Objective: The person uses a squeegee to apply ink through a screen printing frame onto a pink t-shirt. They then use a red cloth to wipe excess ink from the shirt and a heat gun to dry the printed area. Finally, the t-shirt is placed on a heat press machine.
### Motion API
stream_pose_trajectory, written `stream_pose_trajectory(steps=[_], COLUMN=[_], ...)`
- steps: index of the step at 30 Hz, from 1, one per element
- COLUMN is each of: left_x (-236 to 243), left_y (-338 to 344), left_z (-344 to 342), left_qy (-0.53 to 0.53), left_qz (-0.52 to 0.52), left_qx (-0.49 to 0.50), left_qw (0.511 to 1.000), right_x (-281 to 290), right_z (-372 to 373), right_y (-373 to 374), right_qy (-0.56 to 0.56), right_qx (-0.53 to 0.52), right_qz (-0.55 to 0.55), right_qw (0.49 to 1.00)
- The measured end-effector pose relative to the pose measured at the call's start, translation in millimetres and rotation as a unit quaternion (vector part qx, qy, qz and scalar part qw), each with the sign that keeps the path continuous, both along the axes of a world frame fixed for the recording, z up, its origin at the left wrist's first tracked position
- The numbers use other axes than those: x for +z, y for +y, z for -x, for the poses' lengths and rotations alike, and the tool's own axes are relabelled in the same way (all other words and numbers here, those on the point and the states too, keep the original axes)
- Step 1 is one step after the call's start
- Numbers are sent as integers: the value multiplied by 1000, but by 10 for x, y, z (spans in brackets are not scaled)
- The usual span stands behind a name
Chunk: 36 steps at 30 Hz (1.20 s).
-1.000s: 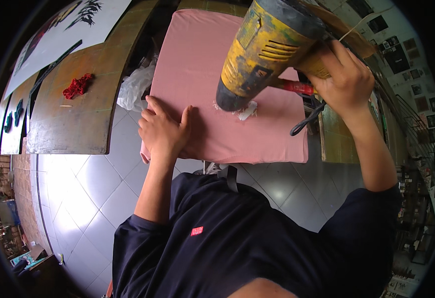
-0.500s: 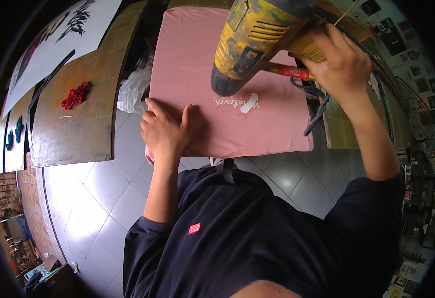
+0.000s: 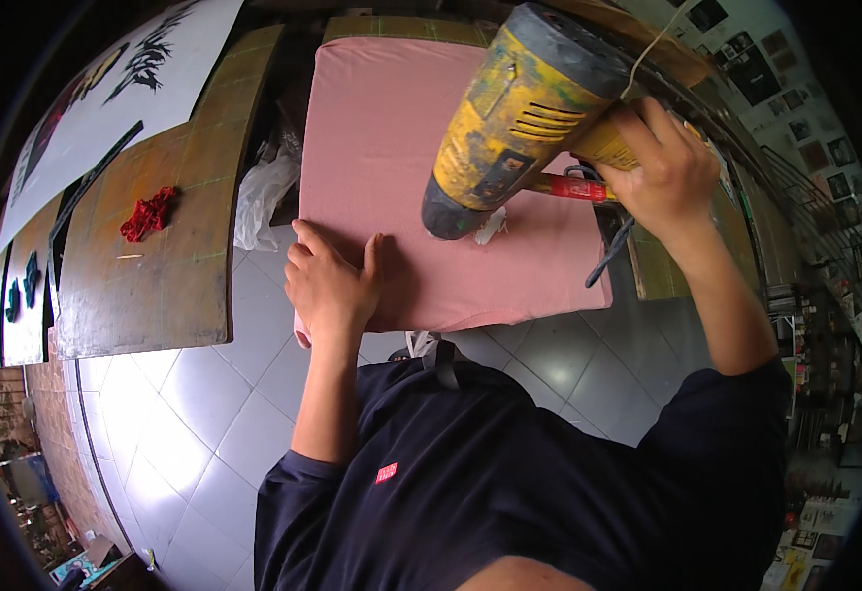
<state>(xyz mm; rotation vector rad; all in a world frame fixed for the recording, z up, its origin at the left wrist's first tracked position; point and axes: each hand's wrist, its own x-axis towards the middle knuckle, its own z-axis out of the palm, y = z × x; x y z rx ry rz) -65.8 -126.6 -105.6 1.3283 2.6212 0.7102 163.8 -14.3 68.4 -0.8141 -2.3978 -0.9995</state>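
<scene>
While a pistol-shaped heat gun with a scuffed yellow-and-black casing [image 3: 515, 128] slants over a rectangular panel covered in smooth pink fabric [image 3: 372, 148], its black nozzle points down toward the lower middle of the cloth. From this angle the nozzle hides part of a small white print [image 3: 491, 228] on the fabric; whether the two touch cannot be told. The right hand [image 3: 669, 169] is closed around the gun's yellow handle, the wrist above the panel's right side. Just below the handle runs a slim red-and-yellow rod [image 3: 571, 187], partly hidden, and a dark looped cord [image 3: 610, 256] hangs near the panel's right edge. The left hand [image 3: 332, 284] lies on the fabric at its lower left corner, fingers spread and thumb apart, gripping nothing visible. Just left of the panel, a crumpled white plastic bag [image 3: 264, 200] sits beside a worn brown tabletop [image 3: 145, 310], on which lie a bunched red cloth [image 3: 147, 214] and, farther up, a white sheet with black brush-like marks [image 3: 116, 98]. Glossy grey floor tiles [image 3: 195, 414] show below, around the person's navy shirt [image 3: 510, 463].
</scene>
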Motion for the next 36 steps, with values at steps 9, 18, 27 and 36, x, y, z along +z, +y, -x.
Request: stream_pose_trajectory(steps=[9, 18, 27, 36], left_x=[-19, -11, -34, -3], left_y=[12, -8, -17, -31], left_z=[-2, -14, 2, 7], left_qy=[12, 18, 33, 20], left_qz=[-27, -49, -50, -44], left_qx=[-8, -16, -15, -19], left_qw=[1000, 999, 998, 999], right_x=[-30, -43, -47, -23], right_z=[-103, -304, -357, -291], right_y=[11, 59, 36, -1], right_qy=[25, 10, 20, 8], right_qx=[-24, -70, -44, 11], right_qz=[-22, -39, -46, -43], right_qw=[999, 997, 998, 999])
